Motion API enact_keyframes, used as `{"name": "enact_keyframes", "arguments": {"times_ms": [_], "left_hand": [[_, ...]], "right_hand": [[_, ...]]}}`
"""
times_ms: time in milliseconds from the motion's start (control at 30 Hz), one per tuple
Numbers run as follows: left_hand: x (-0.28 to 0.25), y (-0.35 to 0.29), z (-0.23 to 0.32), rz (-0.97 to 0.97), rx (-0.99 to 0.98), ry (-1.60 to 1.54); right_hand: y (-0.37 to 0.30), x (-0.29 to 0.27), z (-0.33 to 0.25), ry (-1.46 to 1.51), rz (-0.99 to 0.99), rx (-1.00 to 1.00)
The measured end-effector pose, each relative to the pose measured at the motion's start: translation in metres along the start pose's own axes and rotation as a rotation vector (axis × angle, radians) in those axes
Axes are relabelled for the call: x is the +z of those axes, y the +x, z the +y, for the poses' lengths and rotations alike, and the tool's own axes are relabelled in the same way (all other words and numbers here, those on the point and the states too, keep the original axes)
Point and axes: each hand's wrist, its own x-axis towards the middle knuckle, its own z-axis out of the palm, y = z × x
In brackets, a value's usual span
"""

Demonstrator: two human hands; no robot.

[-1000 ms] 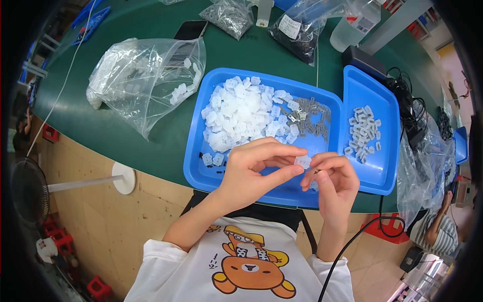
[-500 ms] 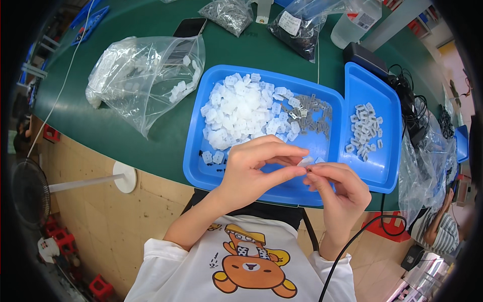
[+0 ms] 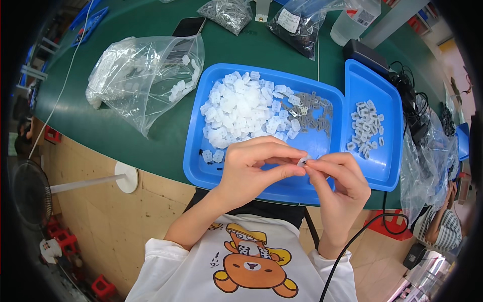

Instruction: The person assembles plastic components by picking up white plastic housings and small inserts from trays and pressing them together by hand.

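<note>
Above the near side of a blue tray [image 3: 193, 173], my left hand [image 3: 251, 166] pinches a small translucent white plastic piece [image 3: 303, 161] between thumb and fingertips. My right hand [image 3: 344, 181] is closed too, thumb and index finger pressed at the right side of that piece. Any small part in the right fingertips is too covered to name. Behind my hands, a heap of white plastic pieces [image 3: 239, 108] fills the tray's left and middle. Flat grey pieces with holes [image 3: 317, 110] lie at its right end.
A second blue tray [image 3: 375, 173] on the right holds pale pieces with dark centres [image 3: 366, 126]. An open clear bag [image 3: 146, 75] of white pieces lies left, near a phone [image 3: 189, 27]. Filled bags and a plastic bottle [image 3: 356, 22] stand behind. A black cable [image 3: 347, 246] runs beside my right forearm.
The white piece has turned between my fingertips and now shows a flatter face. My right fingertips have moved up slightly and closed in against it.
</note>
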Motion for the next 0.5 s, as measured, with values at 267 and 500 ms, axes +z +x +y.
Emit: {"name": "enact_keyframes", "arguments": {"times_ms": [267, 500], "left_hand": [[0.0004, -0.0002, -0.0014, 0.008, 0.036, 0.075], [0.0028, 0.0003, -0.0023, 0.033, 0.031, 0.118]], "right_hand": [[0.0051, -0.0034, -0.0013, -0.018, -0.04, 0.025], [0.0094, -0.0056, -0.0007, -0.051, -0.064, 0.017]]}}
